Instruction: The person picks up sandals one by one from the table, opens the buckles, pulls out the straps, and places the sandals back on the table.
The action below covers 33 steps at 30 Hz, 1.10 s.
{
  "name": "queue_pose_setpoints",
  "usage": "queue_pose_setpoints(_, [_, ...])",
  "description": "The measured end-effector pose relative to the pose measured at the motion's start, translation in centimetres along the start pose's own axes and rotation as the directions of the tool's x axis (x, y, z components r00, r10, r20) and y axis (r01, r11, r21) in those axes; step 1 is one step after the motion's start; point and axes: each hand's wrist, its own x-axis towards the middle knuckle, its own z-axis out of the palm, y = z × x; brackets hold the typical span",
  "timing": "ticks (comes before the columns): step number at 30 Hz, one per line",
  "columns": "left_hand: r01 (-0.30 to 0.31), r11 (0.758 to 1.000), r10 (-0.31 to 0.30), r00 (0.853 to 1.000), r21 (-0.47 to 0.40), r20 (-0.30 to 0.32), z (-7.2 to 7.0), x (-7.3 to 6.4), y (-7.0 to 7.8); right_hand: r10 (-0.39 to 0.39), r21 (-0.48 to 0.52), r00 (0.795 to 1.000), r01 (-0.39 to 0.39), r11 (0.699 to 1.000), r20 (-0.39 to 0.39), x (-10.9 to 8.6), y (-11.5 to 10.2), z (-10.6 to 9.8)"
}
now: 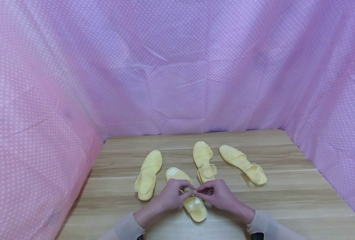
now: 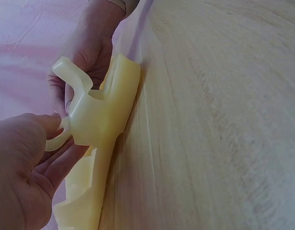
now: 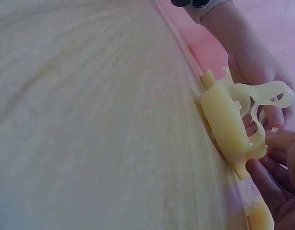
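Via remote feed I find one yellow sandal [image 1: 193, 204] sole-down on tabletop [image 1: 285, 200], nr. front ctr.; fingers of L hand [image 1: 175, 193] and R hand [image 1: 220, 195] pinch its strap [image 2: 55, 143]. Est.: lightwt., flexible, poss. slick plastic; take strap nr. ends, steady by sole. 3 similar sandals [image 1: 147, 181] lie around it.

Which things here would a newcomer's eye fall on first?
The pink and purple dotted cloth, hung behind and beside the table, fills most of the head view. Four yellow sandals stand out on the wood-grain top. At the nearest sandal, the left hand and right hand meet, pinching its straps.
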Motion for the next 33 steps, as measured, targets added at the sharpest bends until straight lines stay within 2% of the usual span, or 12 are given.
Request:
queue_pose_setpoints(3, [0.020, 1.000, -0.020, 1.000, -0.016, -0.005, 0.0, 0.0, 0.1, -0.001, 0.002, 1.000, 0.001, 1.000, -0.001, 0.0, 0.0, 0.0])
queue_pose_setpoints(8, [-0.023, 1.000, 0.023, 1.000, 0.019, 0.004, 0.1, 0.3, 0.6, 0.013, 0.032, 1.000, -0.013, 0.999, 0.026, -0.2, 0.2, -0.2])
queue_pose_setpoints(10, [-0.039, 0.998, 0.038, 0.999, 0.048, 0.007, 0.2, 0.6, 0.9, -0.006, 0.032, 1.000, 0.005, 0.999, 0.029, -0.5, 0.2, -0.4])
queue_pose_setpoints(13, [-0.059, 0.996, 0.057, 0.998, 0.069, 0.029, 0.4, 0.9, 1.3, -0.097, -0.038, 0.995, 0.096, 0.995, -0.006, -1.0, -0.1, -0.7])
queue_pose_setpoints(16, [-0.070, 0.997, 0.069, 0.997, 0.041, 0.039, 0.5, 0.9, 1.4, -0.226, -0.167, 0.973, 0.215, 0.962, -0.052, -1.4, -0.4, -1.0])
queue_pose_setpoints(19, [-0.043, 0.999, 0.043, 0.999, 0.000, 0.014, 0.3, 0.5, 1.2, -0.318, -0.246, 0.946, 0.294, 0.924, -0.064, -1.3, -0.8, -1.0])
queue_pose_setpoints(21, [-0.010, 1.000, 0.010, 1.000, -0.007, -0.005, 0.1, 0.1, 1.0, -0.353, -0.281, 0.933, 0.322, 0.904, -0.068, -1.1, -1.0, -0.9])
queue_pose_setpoints(25, [0.042, 0.999, -0.042, 0.999, 0.011, 0.020, -0.1, -0.4, 0.5, -0.404, -0.307, 0.911, 0.361, 0.881, -0.088, -0.4, -1.3, -0.5])
queue_pose_setpoints(28, [0.076, 0.997, -0.076, 0.997, 0.018, 0.032, -0.1, -0.4, 0.5, -0.401, -0.265, 0.912, 0.368, 0.891, -0.081, 0.0, -1.6, -0.2])
queue_pose_setpoints(30, [0.104, 0.994, -0.104, 0.994, 0.030, 0.018, -0.1, -0.3, 0.6, -0.378, -0.239, 0.924, 0.354, 0.904, -0.060, 0.3, -1.9, 0.0])
queue_pose_setpoints(33, [0.137, 0.989, -0.137, 0.991, 0.054, -0.001, 0.1, -0.1, 0.7, -0.335, -0.255, 0.942, 0.322, 0.912, -0.011, 0.8, -2.3, 0.3])
